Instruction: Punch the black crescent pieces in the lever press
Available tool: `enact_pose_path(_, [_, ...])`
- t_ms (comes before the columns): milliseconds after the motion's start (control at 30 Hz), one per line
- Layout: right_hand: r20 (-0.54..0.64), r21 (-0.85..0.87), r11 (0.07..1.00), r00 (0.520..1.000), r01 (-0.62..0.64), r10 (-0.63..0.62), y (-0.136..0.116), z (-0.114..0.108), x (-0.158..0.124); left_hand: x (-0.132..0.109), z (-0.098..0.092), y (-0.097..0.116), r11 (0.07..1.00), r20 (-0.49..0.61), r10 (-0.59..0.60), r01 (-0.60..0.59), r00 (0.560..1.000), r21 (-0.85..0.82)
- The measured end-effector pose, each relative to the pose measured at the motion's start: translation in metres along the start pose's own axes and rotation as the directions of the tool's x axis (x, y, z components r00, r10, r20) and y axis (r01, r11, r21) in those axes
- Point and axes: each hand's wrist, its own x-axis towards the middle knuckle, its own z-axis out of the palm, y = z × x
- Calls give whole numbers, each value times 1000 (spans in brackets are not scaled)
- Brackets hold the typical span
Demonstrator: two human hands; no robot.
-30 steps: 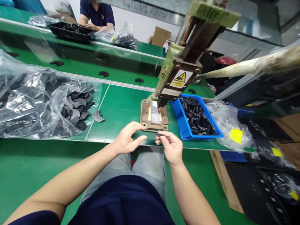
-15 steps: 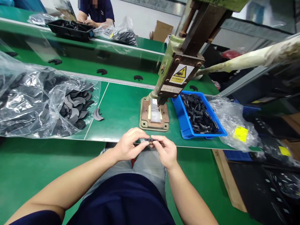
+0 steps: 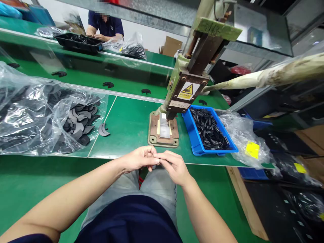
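My left hand (image 3: pixel 138 159) and my right hand (image 3: pixel 172 165) meet fingertip to fingertip just in front of the green bench's near edge, above my lap. Both are pinched closed around a small dark part that is almost wholly hidden between the fingers. Directly beyond them stands a hand press (image 3: pixel 188 84) on a brown base plate (image 3: pixel 152 130), with a pale fixture block (image 3: pixel 164 130) under its head. A blue bin (image 3: pixel 194 141) full of small black parts sits to the right of the press.
An open clear bag (image 3: pixel 30 111) of dark crescent-shaped pieces lies at left, one loose crescent (image 3: pixel 103 129) beside it. More crescents lie on the belt behind. The press lever (image 3: pixel 265 76) reaches to the right. Bagged parts (image 3: pixel 248 141) sit at right. Another person (image 3: pixel 105 25) works at the far bench.
My hands came together from apart, then drew back toward my body and pinched tighter over the small dark part. The view shifted slightly.
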Motion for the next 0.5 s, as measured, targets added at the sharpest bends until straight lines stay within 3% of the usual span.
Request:
enact_pose_path(133, [-23, -104, 994, 999, 33, -35, -8, -19, 5, 8, 0, 10, 994, -23, 105, -105, 994, -9])
enact_pose_path(233, [-227, -159, 987, 973, 12, -49, -12, -57, 17, 29, -17, 24, 937, -174, 321, -285, 931, 203])
enact_pose_path(300, [-443, -151, 987, 890, 50, -113, -18, -96, 34, 49, -34, 35, 845, -261, 482, -365, 836, 391])
enact_pose_path(367, [-595, -145, 971, 767, 190, -239, -30, -141, 59, 71, -51, 46, 742, -291, 583, -351, 758, 572])
enact_pose_path(433, [-614, -153, 927, 702, 342, -360, -52, -182, 85, 90, -62, 55, 631, -265, 626, -277, 733, 725])
enact_pose_path(500, [-559, -149, 884, 700, 444, -445, -83, -214, 107, 103, -67, 61, 498, -194, 633, -203, 750, 843])
